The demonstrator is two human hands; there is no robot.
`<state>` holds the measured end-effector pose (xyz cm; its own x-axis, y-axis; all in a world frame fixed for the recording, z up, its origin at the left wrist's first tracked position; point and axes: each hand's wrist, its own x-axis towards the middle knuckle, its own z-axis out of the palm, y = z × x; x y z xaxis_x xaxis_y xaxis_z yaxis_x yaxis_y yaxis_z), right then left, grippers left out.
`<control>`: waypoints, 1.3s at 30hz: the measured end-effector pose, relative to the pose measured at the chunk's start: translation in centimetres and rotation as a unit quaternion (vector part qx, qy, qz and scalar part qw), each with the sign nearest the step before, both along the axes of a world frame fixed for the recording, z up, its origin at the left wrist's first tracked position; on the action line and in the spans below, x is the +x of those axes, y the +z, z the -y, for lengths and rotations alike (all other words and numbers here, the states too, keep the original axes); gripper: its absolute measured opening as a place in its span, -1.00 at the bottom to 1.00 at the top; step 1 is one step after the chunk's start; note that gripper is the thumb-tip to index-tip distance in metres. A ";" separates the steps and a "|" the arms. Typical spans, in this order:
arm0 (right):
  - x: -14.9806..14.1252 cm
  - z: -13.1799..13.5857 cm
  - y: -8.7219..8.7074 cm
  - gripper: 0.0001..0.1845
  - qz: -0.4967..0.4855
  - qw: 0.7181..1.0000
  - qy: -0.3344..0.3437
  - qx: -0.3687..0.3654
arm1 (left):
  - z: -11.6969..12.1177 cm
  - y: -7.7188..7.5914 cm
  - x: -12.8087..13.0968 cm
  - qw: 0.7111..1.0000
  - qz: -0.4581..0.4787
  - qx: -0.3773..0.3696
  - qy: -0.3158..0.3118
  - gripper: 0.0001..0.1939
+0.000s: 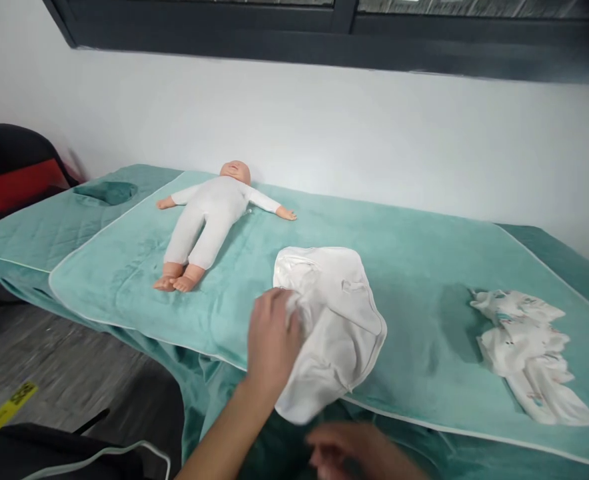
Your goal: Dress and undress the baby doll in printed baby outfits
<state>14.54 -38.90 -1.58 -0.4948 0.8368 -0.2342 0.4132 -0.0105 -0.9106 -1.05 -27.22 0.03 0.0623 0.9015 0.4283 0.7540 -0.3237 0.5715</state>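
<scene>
My left hand (274, 337) is closed on the left side of a white cloth piece (347, 333) with a stitched, rounded edge. The cloth lies crumpled near the front of the bed, and its lower corner hangs over the edge. What kind of baby textile it is does not show clearly. Below that corner, at the bottom of the view, my right hand (352, 450) is blurred by motion and apart from the cloth; its fingers cannot be made out well. A baby doll (212, 213) in a white bodysuit lies on its back beyond my left hand, arms spread.
The green plush-covered bed (399, 247) stands against a white wall, with a face hole (107, 192) at its left end. Crumpled printed white clothing (529, 353) lies at the right. A black and red chair (17, 173) stands at the far left, and a black object with a pale cable (109, 452) at lower left.
</scene>
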 end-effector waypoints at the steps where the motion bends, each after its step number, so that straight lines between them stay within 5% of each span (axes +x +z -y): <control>1: 0.8 -1.7 1.6 -0.72 0.051 0.997 -0.043 0.039 | 0.2 -0.6 -1.2 0.998 -0.024 -0.037 0.045 -0.69; 4: 1.8 -9.5 5.5 -0.66 0.157 0.959 -0.074 0.223 | 0.2 -1.2 -2.3 0.985 -0.079 -0.141 0.066 -0.77; 7: -0.3 -18.0 6.5 -0.45 0.230 0.884 0.052 0.403 | 0.3 -0.8 -1.2 0.982 -0.012 -0.188 0.003 -0.90; 10: -2.8 -23.2 6.7 -0.58 0.289 0.817 0.247 0.433 | 0.5 0.3 -1.1 0.963 0.184 -0.189 -0.058 -0.91; 12: -3.4 -24.4 7.7 -0.81 0.318 0.793 0.280 0.437 | 0.4 1.9 -2.1 0.937 0.291 -0.179 -0.072 -0.86; 15: -2.0 -23.9 10.7 -0.97 0.328 0.811 0.175 0.453 | -0.5 4.8 -4.3 0.939 0.307 -0.136 -0.071 -0.82; 19: 2.9 -21.6 14.7 -0.89 0.294 0.852 -0.055 0.429 | -2.9 7.7 -7.2 0.992 0.054 -0.086 -0.080 -0.86; 22: 7.1 -19.3 15.3 -0.85 0.381 0.830 -0.149 0.380 | -4.7 8.5 -8.4 0.993 -0.090 -0.067 -0.044 -0.82; 24: 9.4 -17.3 14.8 -0.84 0.440 0.819 -0.167 0.327 | -5.2 8.9 -8.4 0.996 -0.072 -0.039 -0.021 -0.81; 27: 11.9 -14.1 14.4 -0.80 0.379 0.877 -0.157 0.251 | -4.8 10.1 -7.4 0.997 0.070 -0.009 -0.016 -0.82; 29: 13.0 -12.2 14.9 -0.78 0.288 0.899 -0.220 0.247 | -4.1 11.2 -6.5 0.987 0.159 -0.016 -0.021 -0.85; 33: 14.1 -10.8 16.6 -0.80 0.275 0.818 -0.402 0.305 | -3.9 12.6 -4.9 0.985 0.170 -0.006 -0.016 -0.88; 36: 14.2 -12.4 16.2 -0.90 0.458 0.764 -0.356 0.283 | -6.3 12.4 -4.2 1.000 0.010 0.001 -0.003 -0.86; 39: 14.6 -15.6 13.7 -0.87 0.582 0.734 -0.265 0.228 | -10.4 11.0 -3.3 0.983 -0.180 -0.033 0.004 -0.78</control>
<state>29.16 -23.32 12.07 0.2415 0.9623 0.1247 0.9621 -0.2542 0.0985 -4.38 -16.82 11.02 0.1914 0.9276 0.3209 0.9140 -0.2876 0.2862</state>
